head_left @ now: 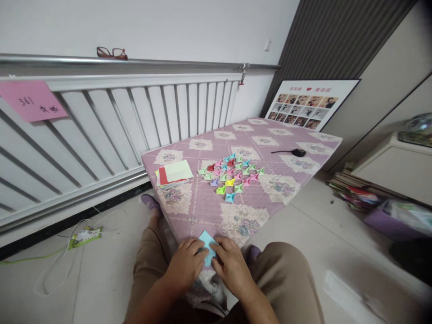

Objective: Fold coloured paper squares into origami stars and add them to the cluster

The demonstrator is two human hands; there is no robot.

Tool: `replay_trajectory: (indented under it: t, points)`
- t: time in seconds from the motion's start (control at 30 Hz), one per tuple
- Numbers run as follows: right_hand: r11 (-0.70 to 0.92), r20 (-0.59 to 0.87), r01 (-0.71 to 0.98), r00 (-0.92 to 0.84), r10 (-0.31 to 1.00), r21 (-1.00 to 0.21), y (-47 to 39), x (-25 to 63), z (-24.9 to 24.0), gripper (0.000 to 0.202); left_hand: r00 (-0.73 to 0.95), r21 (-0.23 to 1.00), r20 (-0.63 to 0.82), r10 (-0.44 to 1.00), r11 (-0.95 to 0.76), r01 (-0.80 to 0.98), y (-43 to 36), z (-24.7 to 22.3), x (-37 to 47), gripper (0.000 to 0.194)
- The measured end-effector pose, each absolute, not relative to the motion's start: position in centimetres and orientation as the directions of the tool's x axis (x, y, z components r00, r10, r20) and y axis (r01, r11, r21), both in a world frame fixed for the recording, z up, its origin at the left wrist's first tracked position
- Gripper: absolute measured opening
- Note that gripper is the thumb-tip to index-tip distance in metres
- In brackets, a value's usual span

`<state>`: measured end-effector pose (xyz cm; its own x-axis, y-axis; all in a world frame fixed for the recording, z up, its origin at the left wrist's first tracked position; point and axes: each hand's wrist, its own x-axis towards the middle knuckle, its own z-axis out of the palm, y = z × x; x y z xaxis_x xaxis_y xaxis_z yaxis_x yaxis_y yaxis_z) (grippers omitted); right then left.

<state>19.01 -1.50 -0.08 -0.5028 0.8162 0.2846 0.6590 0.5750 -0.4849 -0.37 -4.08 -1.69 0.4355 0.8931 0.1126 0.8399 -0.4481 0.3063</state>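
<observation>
A light blue sheet of origami paper [208, 256], turned with one corner pointing away from me, lies at the near end of the cloth-covered table [189, 216]. From its left side my left hand [185, 264] presses on it with bent fingers. Over the right edge of the same sheet are the fingers and thumb of my right hand [232, 266]. Its creases are too faint to make out. Farther up the table stand several small folded paper pieces [230, 182] in rows, in green, pink, red, yellow, purple and blue.
Left of the folded pieces sits a stack of coloured paper sheets [178, 172]. A black corded object [298, 152] lies toward the table's right side. A white radiator [151, 112] runs along the left. Glasses [112, 53] rest on the pipe, and a power strip [85, 237] is on the floor.
</observation>
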Motion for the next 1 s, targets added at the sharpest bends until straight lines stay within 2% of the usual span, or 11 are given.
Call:
replay_trajectory:
  t: [0.23,0.5,0.77,0.9,1.0]
  points:
    - [0.605,0.293,0.629,-0.535,0.792,-0.488,-1.9,19.4,0.5,0.033,0.454,0.300,0.196,0.869,-0.494,0.816,-4.3,-1.8,-0.5,0.029]
    - [0.606,0.339,0.647,-0.503,0.795,-0.463,-1.6,19.2,-0.7,0.029,0.505,0.312,0.181,0.844,-0.536,0.784,-4.8,-1.6,-1.1,0.027]
    - [0.603,0.339,0.653,-0.500,0.797,-0.458,-1.4,19.1,-0.8,0.026,0.541,0.274,0.129,0.831,-0.554,0.786,-6.7,-1.6,-1.8,0.068]
    - [0.595,0.351,0.675,-0.482,0.803,-0.436,-1.4,18.7,0.1,0.025,0.532,0.274,0.132,0.836,-0.547,0.791,-7.1,-2.5,-1.8,0.070]
    - [0.631,0.306,0.656,-0.552,0.775,-0.414,-1.5,18.0,0.5,0.030,0.520,0.272,0.141,0.842,-0.538,0.798,-7.1,-3.3,-1.7,0.067]
